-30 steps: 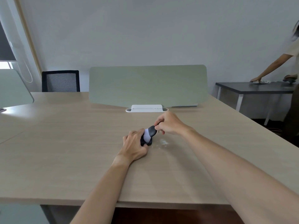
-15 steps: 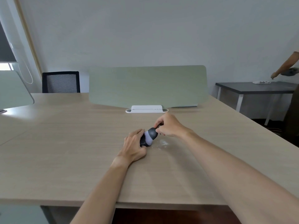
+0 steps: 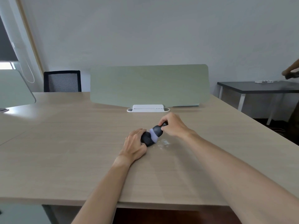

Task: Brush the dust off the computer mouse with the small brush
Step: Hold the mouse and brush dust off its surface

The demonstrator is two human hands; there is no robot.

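A black computer mouse [image 3: 146, 139] lies on the wooden desk [image 3: 80, 143] near its middle. My left hand [image 3: 135, 145] grips the mouse from the left and covers most of that side. My right hand [image 3: 173, 126] pinches the dark handle of a small brush [image 3: 156, 132]. The brush slants down to the left, and its pale lilac bristles rest on the mouse's right side. A patch of white dust [image 3: 164, 143] lies on the desk just right of the mouse.
A green divider panel [image 3: 148, 84] in a white foot [image 3: 148, 108] stands behind the hands. A black mesh chair [image 3: 62, 81] is at the back left, a monitor [image 3: 14, 88] at far left. Another person's hand [image 3: 289, 73] is over a dark side table [image 3: 258, 88] at right.
My right hand has shifted right and slightly away, tilting the brush flatter so its bristles sweep across the mouse. My left hand stays put. The other person's arm has drawn back to the right.
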